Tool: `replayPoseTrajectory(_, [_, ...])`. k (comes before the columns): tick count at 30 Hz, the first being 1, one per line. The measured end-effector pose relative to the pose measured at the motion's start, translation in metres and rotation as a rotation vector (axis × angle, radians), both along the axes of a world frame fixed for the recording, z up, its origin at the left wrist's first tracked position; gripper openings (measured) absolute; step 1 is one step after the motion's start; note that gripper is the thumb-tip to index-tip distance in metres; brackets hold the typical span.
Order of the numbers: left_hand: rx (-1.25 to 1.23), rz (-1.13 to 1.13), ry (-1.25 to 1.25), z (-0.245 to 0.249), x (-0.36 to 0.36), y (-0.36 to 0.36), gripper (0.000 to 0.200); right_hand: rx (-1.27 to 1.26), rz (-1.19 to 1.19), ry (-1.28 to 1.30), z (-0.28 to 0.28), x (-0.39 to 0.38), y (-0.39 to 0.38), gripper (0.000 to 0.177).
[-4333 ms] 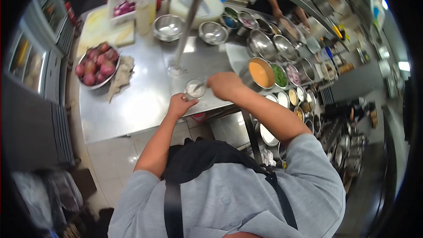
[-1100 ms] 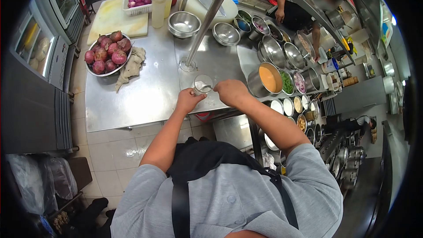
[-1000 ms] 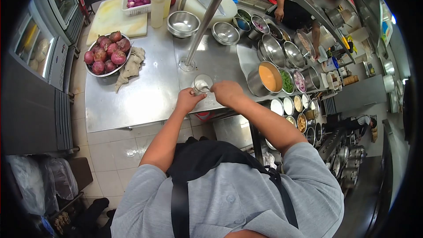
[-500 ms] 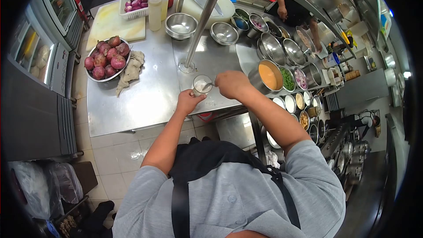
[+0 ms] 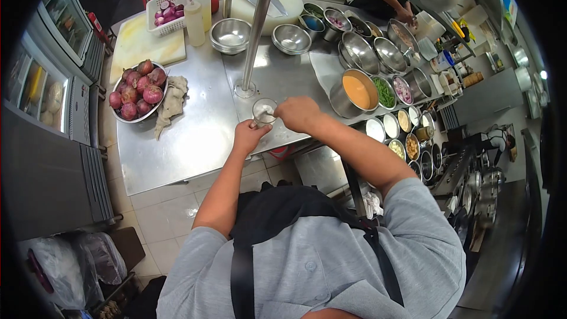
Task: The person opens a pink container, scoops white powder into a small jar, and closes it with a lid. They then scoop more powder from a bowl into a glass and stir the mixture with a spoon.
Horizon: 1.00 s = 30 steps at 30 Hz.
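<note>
Over the front part of the steel worktable, my left hand (image 5: 250, 135) is closed around a small clear glass (image 5: 258, 104) with something white inside. My right hand (image 5: 299, 114) grips a spoon (image 5: 270, 113) whose end dips into the glass. The right fist sits right beside the glass rim, and its fingers hide most of the handle. A little beyond the glass, a metal post (image 5: 251, 59) rises from the table. To the right of my right hand stands a steel pot of orange liquid (image 5: 359, 90).
A bowl of red onions (image 5: 140, 91) and a crumpled cloth (image 5: 172, 104) lie to the left. Behind are a cutting board (image 5: 142, 47), a basket of peeled onions (image 5: 168, 15), squeeze bottles (image 5: 194, 23) and steel bowls (image 5: 231, 35). A co-worker's hands (image 5: 405, 15) show at upper right.
The spoon sits at a different angle in the glass, with my right hand slightly closer to the rim. The whole view has shifted a little. The co-worker's hands have come together.
</note>
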<state>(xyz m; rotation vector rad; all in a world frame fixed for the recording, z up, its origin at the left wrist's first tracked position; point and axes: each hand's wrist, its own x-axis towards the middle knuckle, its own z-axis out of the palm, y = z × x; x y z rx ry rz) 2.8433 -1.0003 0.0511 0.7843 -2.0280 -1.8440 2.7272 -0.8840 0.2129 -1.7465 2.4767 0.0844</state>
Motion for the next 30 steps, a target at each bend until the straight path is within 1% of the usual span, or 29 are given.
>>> replayPoseTrajectory(1, [0.000, 0.004, -0.012, 0.004, 0.001, 0.000, 0.052, 0.153, 0.020, -0.007, 0.007, 0.004, -0.001, 0.022])
replayPoseTrajectory(2, [-0.002, 0.003, -0.014, 0.006, 0.001, -0.001, 0.052, 0.151, 0.019, -0.008, 0.018, 0.006, -0.001, 0.022])
replayPoseTrajectory(4, [0.008, 0.015, 0.004, 0.007, 0.002, 0.002, 0.053, 0.247, -0.025, 0.018, 0.035, 0.008, 0.003, 0.022])
replayPoseTrajectory(5, [0.015, 0.014, -0.002, 0.007, 0.003, 0.003, 0.053, 0.253, -0.025, 0.013, 0.028, 0.009, 0.004, 0.022])
replayPoseTrajectory(7, [-0.060, -0.007, -0.003, 0.010, 0.001, 0.002, 0.053, 0.264, -0.078, 0.042, 0.015, 0.012, 0.000, 0.021])
replayPoseTrajectory(10, [-0.017, -0.008, -0.010, 0.013, 0.003, 0.000, 0.051, 0.301, -0.061, 0.050, 0.024, 0.010, -0.012, 0.022])
replayPoseTrajectory(11, [-0.018, -0.005, -0.014, 0.009, 0.003, -0.001, 0.051, 0.300, -0.057, 0.046, 0.035, 0.013, -0.013, 0.022])
replayPoseTrajectory(13, [-0.026, 0.006, -0.016, 0.004, 0.000, 0.000, 0.052, 0.217, -0.078, 0.047, 0.056, 0.015, -0.014, 0.023])
replayPoseTrajectory(17, [-0.012, 0.004, -0.003, 0.005, 0.000, 0.001, 0.051, 0.237, -0.154, 0.050, 0.014, 0.005, -0.013, 0.022])
replayPoseTrajectory(18, [-0.020, 0.008, -0.007, 0.005, 0.000, 0.001, 0.053, 0.221, -0.177, 0.007, 0.007, 0.003, -0.010, 0.024])
replayPoseTrajectory(19, [-0.025, 0.016, -0.010, 0.006, 0.000, 0.000, 0.054, 0.207, -0.197, -0.033, 0.011, 0.005, -0.011, 0.026])
replayPoseTrajectory(22, [-0.001, 0.020, -0.001, 0.002, -0.001, 0.001, 0.055, 0.185, -0.162, -0.034, 0.029, 0.006, -0.006, 0.024])
replayPoseTrajectory(25, [-0.023, 0.022, 0.010, -0.001, -0.002, 0.001, 0.055, 0.224, -0.157, -0.052, 0.009, 0.015, -0.008, 0.024])
replayPoseTrajectory(29, [-0.023, 0.023, -0.012, 0.002, 0.000, 0.002, 0.055, 0.210, -0.198, -0.054, 0.013, 0.011, -0.009, 0.022])
replayPoseTrajectory(30, [-0.007, 0.027, -0.005, 0.001, -0.001, 0.003, 0.056, 0.143, -0.191, -0.072, 0.014, 0.010, -0.007, 0.022])
